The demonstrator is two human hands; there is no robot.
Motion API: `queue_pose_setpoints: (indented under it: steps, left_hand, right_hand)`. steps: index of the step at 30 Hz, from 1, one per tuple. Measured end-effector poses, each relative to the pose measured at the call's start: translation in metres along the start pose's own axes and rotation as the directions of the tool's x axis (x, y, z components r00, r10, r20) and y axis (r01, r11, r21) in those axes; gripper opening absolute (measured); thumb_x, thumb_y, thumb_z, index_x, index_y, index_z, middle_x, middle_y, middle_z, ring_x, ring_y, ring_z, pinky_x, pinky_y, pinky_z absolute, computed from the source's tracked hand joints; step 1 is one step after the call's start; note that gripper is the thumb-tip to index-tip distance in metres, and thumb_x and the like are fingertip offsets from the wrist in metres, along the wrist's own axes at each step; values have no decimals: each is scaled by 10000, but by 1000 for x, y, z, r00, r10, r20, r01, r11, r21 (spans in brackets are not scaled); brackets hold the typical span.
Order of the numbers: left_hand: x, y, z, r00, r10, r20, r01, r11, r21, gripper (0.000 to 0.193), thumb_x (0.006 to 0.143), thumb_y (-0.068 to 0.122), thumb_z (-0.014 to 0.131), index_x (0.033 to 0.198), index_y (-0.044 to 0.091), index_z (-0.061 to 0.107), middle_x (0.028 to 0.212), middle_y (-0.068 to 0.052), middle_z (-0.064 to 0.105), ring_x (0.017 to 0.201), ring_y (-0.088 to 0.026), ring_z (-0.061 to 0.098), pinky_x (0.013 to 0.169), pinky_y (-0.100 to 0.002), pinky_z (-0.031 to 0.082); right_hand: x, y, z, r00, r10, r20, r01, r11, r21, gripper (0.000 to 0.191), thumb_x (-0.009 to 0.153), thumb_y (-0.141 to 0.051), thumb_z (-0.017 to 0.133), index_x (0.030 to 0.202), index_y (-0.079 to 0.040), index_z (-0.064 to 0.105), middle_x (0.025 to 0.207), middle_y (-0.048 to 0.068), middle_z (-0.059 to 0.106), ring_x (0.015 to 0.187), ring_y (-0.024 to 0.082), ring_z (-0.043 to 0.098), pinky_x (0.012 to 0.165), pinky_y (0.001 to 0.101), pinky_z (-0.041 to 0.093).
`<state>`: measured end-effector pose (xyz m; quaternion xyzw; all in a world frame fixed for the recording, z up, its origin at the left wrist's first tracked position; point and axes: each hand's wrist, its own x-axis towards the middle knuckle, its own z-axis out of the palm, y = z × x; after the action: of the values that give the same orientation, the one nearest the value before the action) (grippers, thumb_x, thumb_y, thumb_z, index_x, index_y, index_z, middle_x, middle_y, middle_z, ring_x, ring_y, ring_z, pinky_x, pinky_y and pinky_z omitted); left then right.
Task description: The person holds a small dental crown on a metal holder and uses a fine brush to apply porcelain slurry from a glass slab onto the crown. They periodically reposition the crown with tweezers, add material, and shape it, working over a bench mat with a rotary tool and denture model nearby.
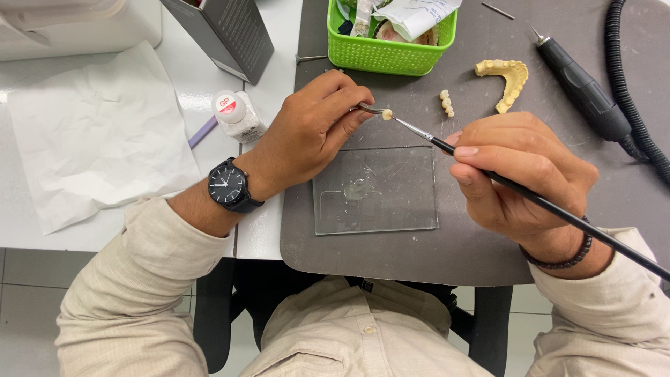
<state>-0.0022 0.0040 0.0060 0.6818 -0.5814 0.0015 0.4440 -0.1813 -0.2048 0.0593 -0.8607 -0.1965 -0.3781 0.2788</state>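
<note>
The left hand (310, 129) is pinching metal tweezers (371, 108) gripping a small tooth crown (387, 114). The right hand (520, 171) is holding a fine brush (530, 197), fingers closed, its tip touching the crown above the glass slab (391, 202)

Green basket (391, 54), yellow jaw cast (507, 78), white paper (98, 132), small bottle (237, 115)

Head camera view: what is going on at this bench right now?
A person's left hand grips metal tweezers holding a small tooth-shaped piece. The right hand holds a thin black brush, its tip touching that piece, above a glass slab on a grey mat. A yellowish dental cast lies beyond.
</note>
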Motion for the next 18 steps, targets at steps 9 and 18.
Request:
queue_pose_setpoints:
  steps: [9,18]
  left_hand:
    - [-1,0,0,1000,-4,-4,4,1000,4,154,1062,86,690,1202,46,640,1101,-85,631,875,-197,679,707,-299,561]
    - [-1,-1,1,1000,8,-4,-8,1000,-6,161,1065,84,686,1212,45,636,1106,-85,631,884,-194,681,715,-295,568]
  right_hand:
    - [1,-1,-3,1000,6,14,-6,1000,-13,153,984,-30,741,1042,19,609,901,170,703,882,313,745,732,349,598]
    - [2,-1,-1,1000,-9,6,9,1000,-3,146,979,-33,734,1028,22,608,889,170,703,863,305,740,712,339,595]
